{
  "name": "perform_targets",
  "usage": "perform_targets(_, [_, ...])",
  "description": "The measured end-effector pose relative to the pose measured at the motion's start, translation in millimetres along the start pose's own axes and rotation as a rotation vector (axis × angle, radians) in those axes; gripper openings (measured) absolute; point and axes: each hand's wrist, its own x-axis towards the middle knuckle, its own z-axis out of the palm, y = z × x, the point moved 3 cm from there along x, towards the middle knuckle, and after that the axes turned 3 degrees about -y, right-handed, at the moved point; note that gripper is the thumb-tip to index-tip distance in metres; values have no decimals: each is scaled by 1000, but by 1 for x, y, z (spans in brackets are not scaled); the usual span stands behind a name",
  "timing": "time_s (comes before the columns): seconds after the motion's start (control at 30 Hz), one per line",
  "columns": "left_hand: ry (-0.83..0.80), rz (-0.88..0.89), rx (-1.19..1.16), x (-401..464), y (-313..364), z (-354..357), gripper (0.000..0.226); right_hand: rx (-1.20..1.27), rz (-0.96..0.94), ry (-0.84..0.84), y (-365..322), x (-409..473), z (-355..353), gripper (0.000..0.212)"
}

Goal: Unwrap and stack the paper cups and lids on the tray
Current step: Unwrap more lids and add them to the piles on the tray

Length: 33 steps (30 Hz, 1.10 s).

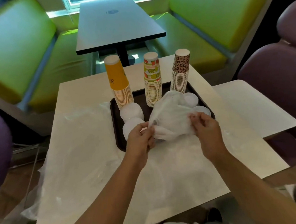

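Head view: 3 inverted cup stacks along the far side of the dark tray (115, 131): yellow stack (119, 82), fruit-print stack (152, 80), leopard-print stack (180, 71). Bare white lid stacks (131, 112) at the tray's left, more lids (191, 98) at its right. Over the tray's near middle, a wrapped lid bundle (170, 117), held between both hands. Left hand (140, 138) pinching the film at the bundle's near-left end; right hand (205, 127) with fingertips pressed into the wrap on the right. Loose clear plastic (86, 141) spread over the table.

Likely very light, film thin, slippery, easily torn; lids stiff enough but prone to sliding apart once freed. Best held around the stack's sides, film drawn off 1 end.
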Motion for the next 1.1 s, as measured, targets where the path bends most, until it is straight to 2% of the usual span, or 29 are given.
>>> perform_targets(0.1, [157, 24, -50, 6, 6, -31, 19, 229, 75, 134, -4, 13, -24, 19])
perform_targets(0.17, [279, 158, 146, 0, 20, -48, 14, 18, -76, 161, -19, 18, -41, 18])
perform_targets(0.2, [302, 266, 304, -5, 31, -48, 11, -148, -170, 82, -30, 19, -43, 17])
perform_targets(0.23, [270, 380, 462, -12, 43, -39, 15, -300, -228, -44, -38, 20, -40, 15])
perform_targets(0.27, [198, 475, 609, -18, 55, -24, 29, -436, -264, -193, -44, 20, -34, 12])
perform_targets(0.33, [-18, 600, 824, -25, 69, 13, 69, -670, -363, -401, -50, 17, -19, 9])
perform_targets(0.4, [-223, 622, 959, -20, 65, 47, 98, -735, -458, -479, -55, 14, -8, 15])
perform_targets(0.47, [-370, 528, 954, -8, 48, 69, 107, -674, -457, -527, -59, 12, -3, 17])
perform_targets(0.53, [-433, 442, 887, 3, 28, 78, 95, -679, -416, -551, -64, 12, -2, 18])
perform_targets(0.63, [-402, 374, 963, 10, 2, 80, 38, -611, -350, -535, -66, 19, -15, 16])
perform_targets(0.7, [-378, 302, 998, 10, -13, 74, 17, -506, -325, -467, -71, 24, -30, 18])
perform_targets(0.77, [-369, 217, 940, 9, -23, 63, 5, -417, -341, -368, -77, 32, -47, 17])
perform_targets(0.83, [-377, 145, 905, 9, -28, 47, 9, -389, -388, -295, -81, 36, -60, 18])
perform_targets(0.93, [-418, 53, 1077, 9, -26, 25, 4, -383, -407, -224, -83, 42, -73, 18])
perform_targets(1.0, [-386, 97, 1298, 6, -10, 18, 44, -397, -429, -240, -89, 43, -76, 18])
perform_targets(1.03, [-333, 154, 1308, 4, 3, 19, 67, -423, -441, -277, -92, 42, -75, 19])
perform_targets(1.1, [-251, 299, 1077, -4, 32, 36, 94, -473, -440, -392, -97, 36, -68, 21])
